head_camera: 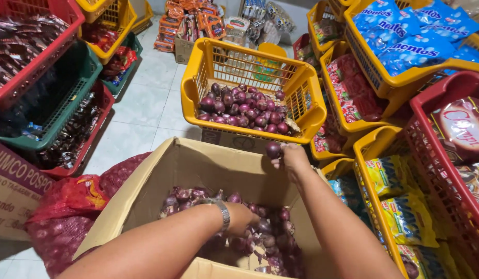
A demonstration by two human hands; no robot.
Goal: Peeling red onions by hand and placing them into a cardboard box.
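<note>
My right hand (291, 157) is raised over the far edge of a cardboard box (146, 188) and holds a red onion (273, 150) in its fingertips, just below the front rim of a yellow basket (195, 95). That basket holds a pile of red onions (244, 111). My left hand (244, 217), with a metal watch band on the wrist, reaches down into the box among more red onions (270, 232); its fingers are buried in them, so I cannot see whether it grips one.
A red mesh sack (69, 206) lies left of the box. Red, green and yellow baskets of wrapped sweets and snacks stand stacked on both sides, with blue candy bags (405, 36) at top right. Pale floor tiles (141, 103) run up the middle.
</note>
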